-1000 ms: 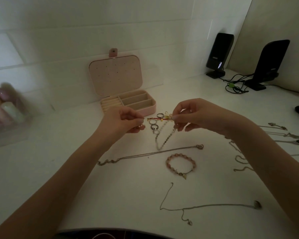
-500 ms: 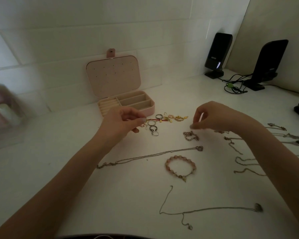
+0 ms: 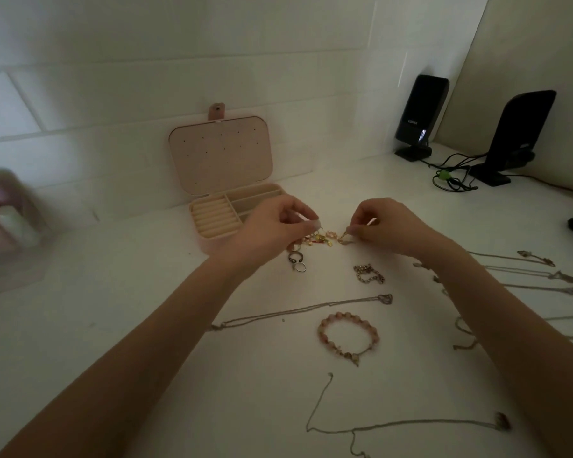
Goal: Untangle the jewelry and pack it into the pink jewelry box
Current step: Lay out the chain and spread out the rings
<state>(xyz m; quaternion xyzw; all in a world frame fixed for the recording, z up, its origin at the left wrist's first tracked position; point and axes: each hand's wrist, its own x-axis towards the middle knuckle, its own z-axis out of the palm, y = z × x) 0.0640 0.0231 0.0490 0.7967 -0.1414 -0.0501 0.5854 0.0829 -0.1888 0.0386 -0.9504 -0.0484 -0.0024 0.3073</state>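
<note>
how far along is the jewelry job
Several pieces, like the pink bead bracelet and small chain, lie separated. Both the left hand and right hand pinch the gold and red tangle. The pink jewelry box looks empty, so packing remains.

Dim, murky view; a soft pool of light falls on the white table (image 3: 278, 375) mid-frame. Corners darken, edges bend, bottles (image 3: 4, 216) at left blur.

Left hand (image 3: 275, 223) and right hand (image 3: 382, 226) pinch gold charm tangle (image 3: 325, 239) before open pink jewelry box (image 3: 219, 206).
</note>
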